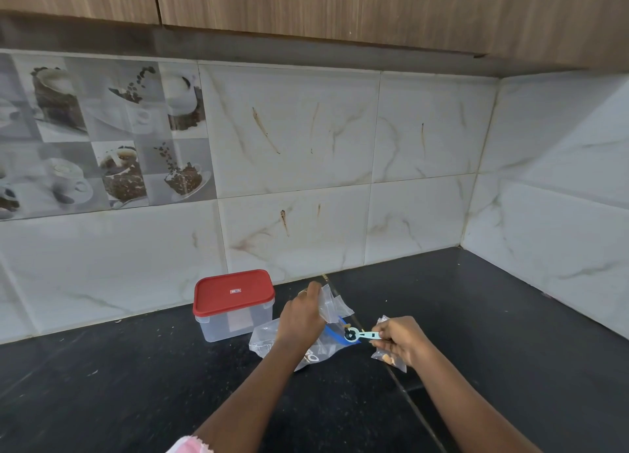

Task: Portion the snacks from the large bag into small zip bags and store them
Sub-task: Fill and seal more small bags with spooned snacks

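Head view: just right of a red-lidded box (234, 304) on the dark counter (136, 384), the large bag (269, 338) is laid flat. A small zip bag (332, 303) is gripped over it by the left hand (301, 318). Farther right of the box, a pale blue scoop (360, 335) is pinched by the right hand (398, 340), with a bag of snacks (388, 360) beneath that hand.

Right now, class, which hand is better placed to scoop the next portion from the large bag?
Right. The right hand grips the blue scoop, its bowl at the mouth of the large bag; the left hand holds a small zip bag.
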Action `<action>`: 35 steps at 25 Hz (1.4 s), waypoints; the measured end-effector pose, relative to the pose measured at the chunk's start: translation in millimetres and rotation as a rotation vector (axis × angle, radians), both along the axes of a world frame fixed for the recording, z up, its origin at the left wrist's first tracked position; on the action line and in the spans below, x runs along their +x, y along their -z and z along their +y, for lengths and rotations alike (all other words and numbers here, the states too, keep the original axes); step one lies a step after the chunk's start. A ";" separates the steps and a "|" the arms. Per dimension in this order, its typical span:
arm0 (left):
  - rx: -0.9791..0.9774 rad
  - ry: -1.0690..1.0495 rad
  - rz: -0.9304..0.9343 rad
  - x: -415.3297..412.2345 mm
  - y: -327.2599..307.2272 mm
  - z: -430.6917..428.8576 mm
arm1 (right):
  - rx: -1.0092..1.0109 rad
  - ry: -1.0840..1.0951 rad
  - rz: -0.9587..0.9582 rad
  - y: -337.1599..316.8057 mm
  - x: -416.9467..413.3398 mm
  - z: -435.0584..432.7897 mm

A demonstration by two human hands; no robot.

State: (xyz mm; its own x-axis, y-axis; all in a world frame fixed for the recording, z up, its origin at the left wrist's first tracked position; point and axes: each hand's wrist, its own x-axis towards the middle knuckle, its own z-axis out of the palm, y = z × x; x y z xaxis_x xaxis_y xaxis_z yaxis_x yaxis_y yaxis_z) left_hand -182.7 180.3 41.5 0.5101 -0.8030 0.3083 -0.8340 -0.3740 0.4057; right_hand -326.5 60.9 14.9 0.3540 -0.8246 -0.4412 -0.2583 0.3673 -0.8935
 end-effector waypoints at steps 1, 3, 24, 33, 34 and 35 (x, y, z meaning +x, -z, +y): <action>-0.008 -0.005 0.026 0.5 0.6 0.8 | 0.000 0.001 0.002 -0.7 -2.3 -0.2; -0.022 -0.003 0.066 0.3 1.8 2.4 | 0.004 0.012 0.003 -0.8 -5.1 -0.7; -0.048 0.060 0.500 -5.0 26.6 13.0 | -0.655 -0.228 0.224 -66.1 14.5 49.6; -0.167 0.032 0.555 -0.7 21.2 15.7 | -1.388 -0.639 0.507 -71.9 12.1 75.7; -0.169 0.035 0.554 -0.6 20.4 16.2 | -1.417 -0.651 0.522 -71.1 11.1 76.5; -0.171 0.040 0.548 -0.6 19.4 16.9 | -1.442 -0.628 0.496 -71.2 9.8 77.4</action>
